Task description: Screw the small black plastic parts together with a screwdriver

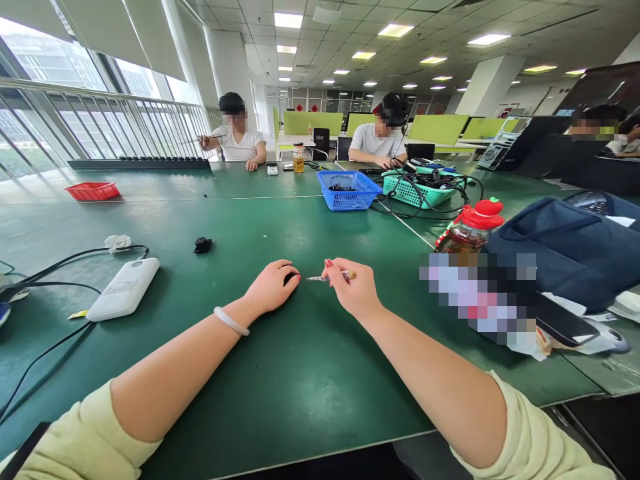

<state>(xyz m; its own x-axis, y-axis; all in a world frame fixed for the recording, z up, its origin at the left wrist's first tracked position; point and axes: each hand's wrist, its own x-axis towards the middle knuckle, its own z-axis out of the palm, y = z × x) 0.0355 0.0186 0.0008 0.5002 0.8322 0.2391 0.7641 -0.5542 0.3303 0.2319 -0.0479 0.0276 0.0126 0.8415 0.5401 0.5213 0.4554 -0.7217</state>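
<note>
My left hand [273, 285], with a pale bangle at the wrist, rests on the green table with its fingers curled. A small dark patch shows between thumb and fingers; what it is I cannot make out. My right hand [353, 290] is closed around a slim, pointed metal tool [320, 279] with a tan, rounded end. The tool's tip points left toward my left thumb, with a small gap between. Farther left on the table lies a small crumpled black thing [203, 245].
A white power bank [125, 288] with black cables lies left. Ahead are a red tray [93, 191], a blue basket [350, 193] and a green basket [417, 190] heaped with cables. A red-capped bottle [470, 230] and a navy bag [565, 243] stand right. Two people sit opposite.
</note>
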